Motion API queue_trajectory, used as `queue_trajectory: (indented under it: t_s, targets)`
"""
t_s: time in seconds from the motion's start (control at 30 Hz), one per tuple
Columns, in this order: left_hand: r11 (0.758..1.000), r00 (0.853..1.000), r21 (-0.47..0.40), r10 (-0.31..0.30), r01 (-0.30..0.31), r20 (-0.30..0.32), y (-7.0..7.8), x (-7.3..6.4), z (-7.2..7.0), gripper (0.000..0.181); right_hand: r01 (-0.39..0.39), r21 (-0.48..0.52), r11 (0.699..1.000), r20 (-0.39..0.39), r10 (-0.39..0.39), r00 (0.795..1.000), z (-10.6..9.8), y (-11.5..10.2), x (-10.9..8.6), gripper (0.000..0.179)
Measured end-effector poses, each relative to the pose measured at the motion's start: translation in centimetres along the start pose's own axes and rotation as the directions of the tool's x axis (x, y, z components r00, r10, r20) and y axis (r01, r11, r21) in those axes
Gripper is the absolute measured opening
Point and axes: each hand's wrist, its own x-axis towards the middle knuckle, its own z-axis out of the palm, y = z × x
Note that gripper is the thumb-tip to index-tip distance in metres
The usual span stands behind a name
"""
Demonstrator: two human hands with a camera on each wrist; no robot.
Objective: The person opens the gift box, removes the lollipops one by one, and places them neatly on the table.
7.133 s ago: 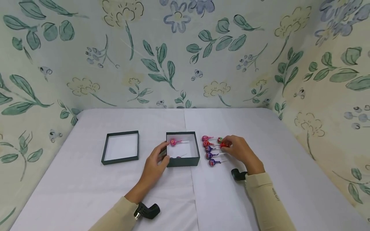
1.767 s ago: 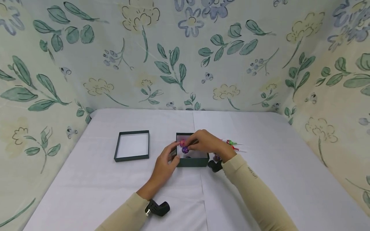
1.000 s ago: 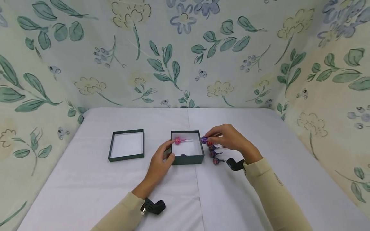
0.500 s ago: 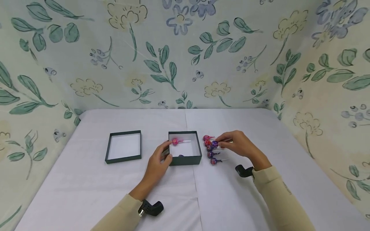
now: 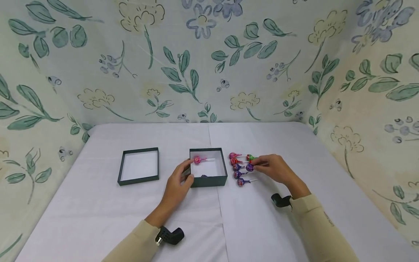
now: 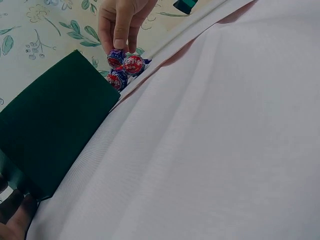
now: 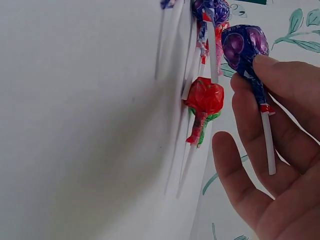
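Thumb and index finger of my right hand [image 5: 273, 169] pinch a purple-blue wrapped lollipop [image 7: 245, 47], its white stick pointing back across the palm. It is just right of a column of lollipops [image 5: 236, 174] in pink, red and purple-blue wrappers. A green-wrapped one [image 5: 250, 157] and a red one [image 7: 205, 97] lie beside that column, partly hidden by the hand. My left hand [image 5: 176, 185] holds the left side of the dark green box [image 5: 208, 182], thumb near its front corner. Inside are a pink lollipop [image 5: 198, 160] and a dark-wrapped one [image 5: 204, 176], mostly hidden by the front wall.
The box's lid [image 5: 138, 181] lies to the left with its white inside facing up. A white cloth [image 5: 183, 222] with creases covers the table. Floral-patterned fabric [image 5: 196, 72] stands behind and on both sides.
Earlier my right hand placed a red lollipop at the right. It then took the purple-blue lollipop out of the box and carried it right to the column. My left hand stays at the box.
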Motion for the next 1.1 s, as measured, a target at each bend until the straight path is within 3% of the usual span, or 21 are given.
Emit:
queue_trajectory:
  t_s: [0.77, 1.1]
  targets:
    - [1.000, 1.000, 0.004, -0.019, 0.019, 0.002, 0.2, 0.0, -0.1, 0.047, -0.053, -0.011, 0.999, -0.014, 0.053, 0.999, 1.0, 1.8, -0.2, 0.014]
    - [1.000, 1.000, -0.012, 0.006, -0.006, 0.005, 0.3, -0.1, 0.0, 0.048, -0.062, -0.030, 0.998, -0.008, 0.062, 0.998, 0.9, 1.9, -0.1, 0.016]
